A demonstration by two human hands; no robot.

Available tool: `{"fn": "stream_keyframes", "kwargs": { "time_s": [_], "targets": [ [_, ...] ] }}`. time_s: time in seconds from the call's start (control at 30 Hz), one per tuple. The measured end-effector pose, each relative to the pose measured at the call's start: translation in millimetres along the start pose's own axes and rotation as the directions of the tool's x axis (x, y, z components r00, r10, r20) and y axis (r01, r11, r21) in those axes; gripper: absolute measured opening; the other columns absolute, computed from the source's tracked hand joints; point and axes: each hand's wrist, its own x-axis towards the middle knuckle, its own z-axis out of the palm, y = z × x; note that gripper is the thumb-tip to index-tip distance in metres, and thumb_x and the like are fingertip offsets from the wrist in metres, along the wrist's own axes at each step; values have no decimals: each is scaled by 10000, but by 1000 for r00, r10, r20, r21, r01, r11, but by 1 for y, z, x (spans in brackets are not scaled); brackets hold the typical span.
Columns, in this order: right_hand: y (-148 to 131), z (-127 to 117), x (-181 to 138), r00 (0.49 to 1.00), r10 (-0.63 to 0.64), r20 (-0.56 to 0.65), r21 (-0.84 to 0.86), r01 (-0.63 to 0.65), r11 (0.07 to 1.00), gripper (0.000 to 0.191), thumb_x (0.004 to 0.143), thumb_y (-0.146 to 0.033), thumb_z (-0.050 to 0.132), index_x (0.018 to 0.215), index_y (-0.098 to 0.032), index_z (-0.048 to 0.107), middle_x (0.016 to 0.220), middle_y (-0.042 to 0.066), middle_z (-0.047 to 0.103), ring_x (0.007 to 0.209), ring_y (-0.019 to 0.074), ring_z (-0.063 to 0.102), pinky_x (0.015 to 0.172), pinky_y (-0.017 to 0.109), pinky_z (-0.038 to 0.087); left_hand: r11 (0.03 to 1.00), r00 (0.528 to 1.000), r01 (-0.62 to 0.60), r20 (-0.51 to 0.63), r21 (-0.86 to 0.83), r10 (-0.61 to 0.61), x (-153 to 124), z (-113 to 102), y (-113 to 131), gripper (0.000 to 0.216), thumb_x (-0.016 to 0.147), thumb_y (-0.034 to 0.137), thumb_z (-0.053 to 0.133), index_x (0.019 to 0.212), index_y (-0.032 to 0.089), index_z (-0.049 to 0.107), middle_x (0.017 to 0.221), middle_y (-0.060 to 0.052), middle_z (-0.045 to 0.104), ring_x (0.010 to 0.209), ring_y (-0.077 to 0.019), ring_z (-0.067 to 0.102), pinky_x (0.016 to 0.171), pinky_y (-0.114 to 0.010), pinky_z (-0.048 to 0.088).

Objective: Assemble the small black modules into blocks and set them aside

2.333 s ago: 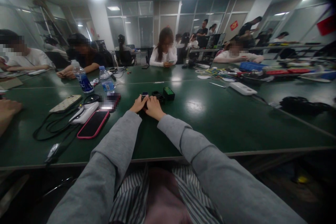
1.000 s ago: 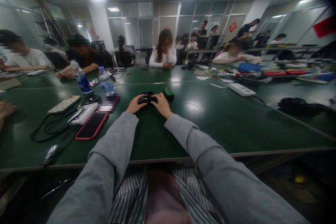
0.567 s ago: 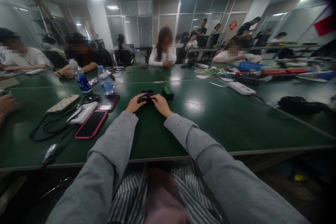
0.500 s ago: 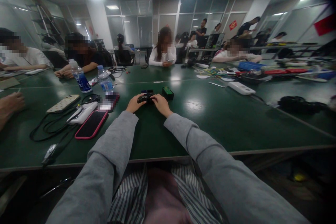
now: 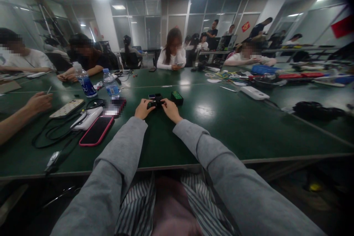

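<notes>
My left hand (image 5: 143, 109) is closed round one side of a small black object (image 5: 157, 103) on the green table; its exact kind is too small and dark to tell. From the other side my right hand (image 5: 170, 110) pinches the same object with bent fingers. Just behind lies a small dark piece with a pale edge (image 5: 152, 96), partly hidden. To the right of my right fingertips stands a small black box with a green top (image 5: 177, 97), touched by neither hand.
On the left lie a red-rimmed phone (image 5: 96, 131), a white power strip (image 5: 87, 118), a patterned phone case (image 5: 67, 108), cables and two bottles (image 5: 111, 84). Another person's hand (image 5: 40, 102) holds a thin stick there. A white device (image 5: 253, 93) and black bundle (image 5: 318, 110) lie right.
My hands have shifted slightly with the black object, and more of the dark piece behind shows. At the left, the other person's hand has come further in over the table.
</notes>
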Motion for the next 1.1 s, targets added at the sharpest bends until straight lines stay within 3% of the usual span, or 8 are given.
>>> {"fn": "stream_keyframes", "kwargs": {
  "time_s": [0.37, 0.43, 0.53, 0.67, 0.73, 0.87, 1.1],
  "targets": [
    [2, 8, 3, 995, -100, 10, 13, 100, 995, 374, 916, -191, 445, 1271, -236, 554, 1080, 51, 662, 932, 180, 626, 838, 316, 495, 997, 999, -19, -30, 71, 21, 3, 3, -7, 363, 864, 391, 601, 1214, 299, 583, 1197, -54, 558, 930, -190, 602, 854, -352, 474],
    [0, 0, 5, 990, -135, -43, -19, 134, 991, 383, 938, -199, 391, 1289, -235, 540, 1124, 59, 646, 989, 186, 610, 881, 332, 486, 999, 999, 1, -40, 44, 1, 4, 3, -8, 394, 853, 382, 619, 1233, 294, 568, 1195, -59, 565, 921, -187, 602, 862, -357, 473],
    [6, -18, 10, 962, -158, -222, -113, 135, 984, 406, 961, -200, 305, 1293, -205, 538, 1201, 95, 601, 1128, 211, 541, 991, 379, 425, 999, 999, 29, -44, -14, -30, 6, 4, -11, 461, 836, 401, 638, 1269, 278, 541, 1207, -74, 562, 911, -187, 604, 862, -367, 476],
    [38, -37, 16, 931, -62, -360, -226, -22, 974, 430, 953, -286, 383, 1358, -189, 487, 1357, 146, 476, 1273, 278, 413, 1042, 458, 358, 999, 999, 24, -33, -37, -25, 6, 5, -11, 486, 828, 475, 627, 1258, 263, 553, 1221, -91, 549, 932, -207, 604, 843, -376, 478],
    [57, -36, 18, 947, 47, -318, -229, -125, 966, 455, 949, -369, 416, 1358, -184, 492, 1374, 163, 460, 1278, 301, 407, 1031, 476, 360, 1000, 1000, 9, -28, -30, -10, 6, 5, -10, 491, 826, 497, 620, 1253, 262, 560, 1211, -92, 552, 935, -217, 603, 844, -383, 474],
    [78, -24, 21, 966, 218, -140, -178, -241, 954, 490, 972, -438, 340, 1332, -156, 517, 1208, 168, 579, 1132, 280, 524, 959, 438, 420, 1000, 1000, 12, -25, -14, -12, 4, 4, -8, 501, 829, 516, 607, 1258, 263, 559, 1217, -95, 552, 959, -232, 601, 848, -388, 474],
    [73, -19, 18, 977, 137, -164, -304, -182, 935, 490, 920, -356, 453, 1378, -182, 468, 1310, 178, 469, 1201, 302, 462, 947, 426, 429, 1000, 1000, -7, -19, 29, 7, 6, 6, -11, 496, 851, 515, 578, 1271, 252, 549, 1232, -96, 544, 995, -230, 599, 858, -375, 478]
  ]
}}
